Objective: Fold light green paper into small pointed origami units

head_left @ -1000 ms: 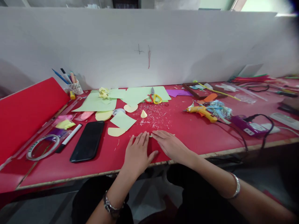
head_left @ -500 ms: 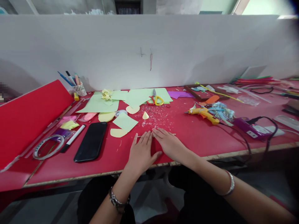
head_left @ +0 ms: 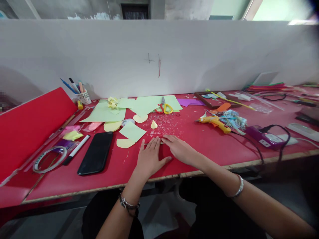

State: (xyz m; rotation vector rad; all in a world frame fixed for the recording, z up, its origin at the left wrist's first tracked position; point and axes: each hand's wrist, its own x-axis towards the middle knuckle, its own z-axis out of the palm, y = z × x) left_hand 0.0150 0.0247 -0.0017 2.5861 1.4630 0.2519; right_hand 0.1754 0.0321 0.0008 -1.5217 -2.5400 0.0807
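Now that your left hand [head_left: 149, 160] and right hand [head_left: 180, 151] have edged toward the cone [head_left: 154, 124] ahead, the thin stick [head_left: 162, 143] under your flattened, released grip is probably rolling forward.

Table [head_left: 236, 152], near edge, left part: black phone [head_left: 96, 153] lying flat, white marker [head_left: 77, 148] just left of it, pale ring [head_left: 37, 162] flat beyond that. Red board [head_left: 35, 126] tilted at far left. Back edge, left: pen cup [head_left: 84, 97] upright, pens in it, white partition [head_left: 112, 56] behind. Back edge, right: brown tray [head_left: 203, 101], small scraps inside, yellow stick [head_left: 245, 106] lying across. Right of middle: yellow glue gun [head_left: 219, 125], thread bundle [head_left: 233, 119] beside it. Purple socket box [head_left: 261, 136] closer to near edge, black cable plugged in.
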